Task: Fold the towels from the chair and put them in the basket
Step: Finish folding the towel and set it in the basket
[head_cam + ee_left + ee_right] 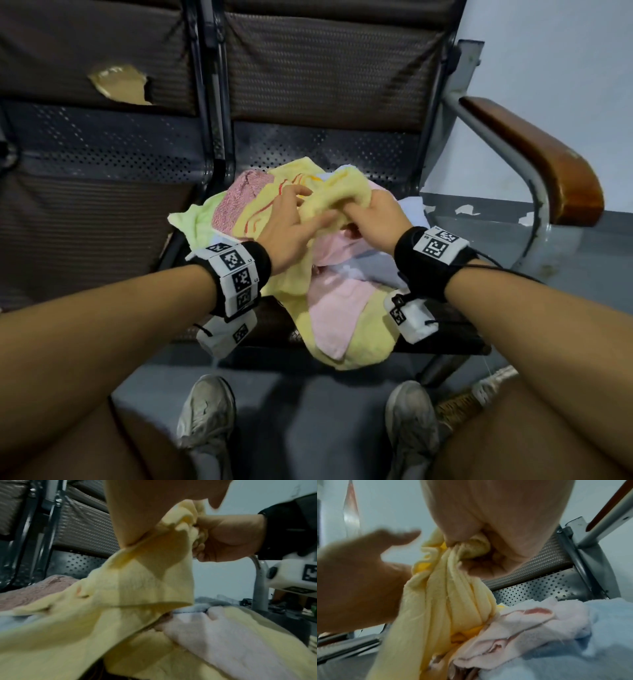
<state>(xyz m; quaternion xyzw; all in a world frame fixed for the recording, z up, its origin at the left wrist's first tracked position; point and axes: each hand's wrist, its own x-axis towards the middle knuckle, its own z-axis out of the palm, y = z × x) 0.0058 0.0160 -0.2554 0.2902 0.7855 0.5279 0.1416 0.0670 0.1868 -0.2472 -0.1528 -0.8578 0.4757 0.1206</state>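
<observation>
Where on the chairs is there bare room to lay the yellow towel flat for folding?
The neighbouring seat left of the towel pile is bare, bordered by the black divider bar. On the pile's own seat, only the perforated strip under the backrest shows. The middle is crowded: the right hand grips the yellow towel, the left hand touches it.

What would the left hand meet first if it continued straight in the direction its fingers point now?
Most likely the bunched pale yellow towel that the right hand grips. The left hand points its straight fingers toward it, probably already touching the cloth, though depth is unclear.
</observation>
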